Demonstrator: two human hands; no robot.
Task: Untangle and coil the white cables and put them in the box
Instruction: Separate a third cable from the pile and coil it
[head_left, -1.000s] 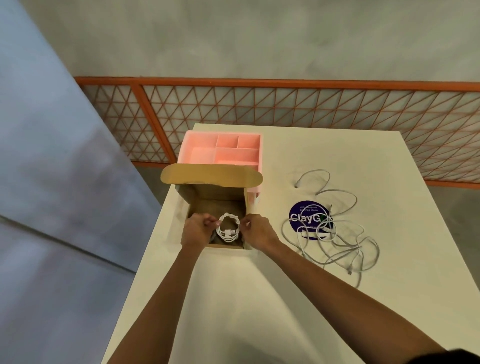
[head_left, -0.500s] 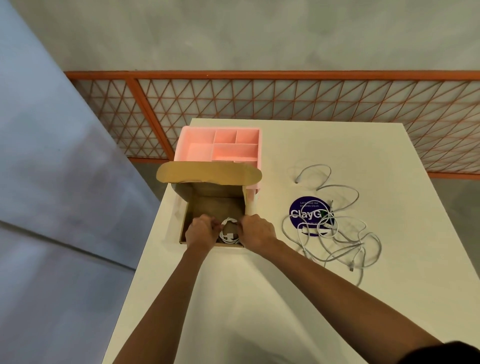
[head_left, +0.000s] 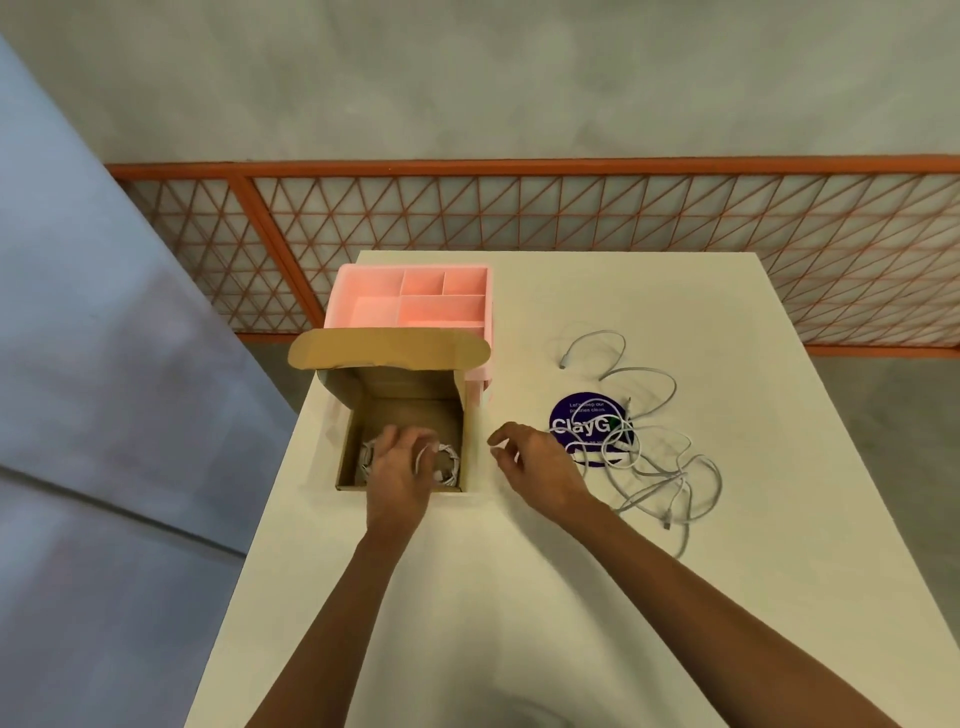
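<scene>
Left hand (head_left: 400, 467), fingers spread, rests on the coiled white cable (head_left: 447, 460) inside the cardboard box (head_left: 470, 441). Right hand (head_left: 535, 465), loosely open and empty, hovers just left of the tangled white cables (head_left: 654, 457) on the desk (head_left: 519, 597).

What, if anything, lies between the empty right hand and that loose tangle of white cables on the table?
Nothing visible does. The right hand hovers open above bare table, and the tangled cables lie just to its right, partly over a purple sticker.
</scene>
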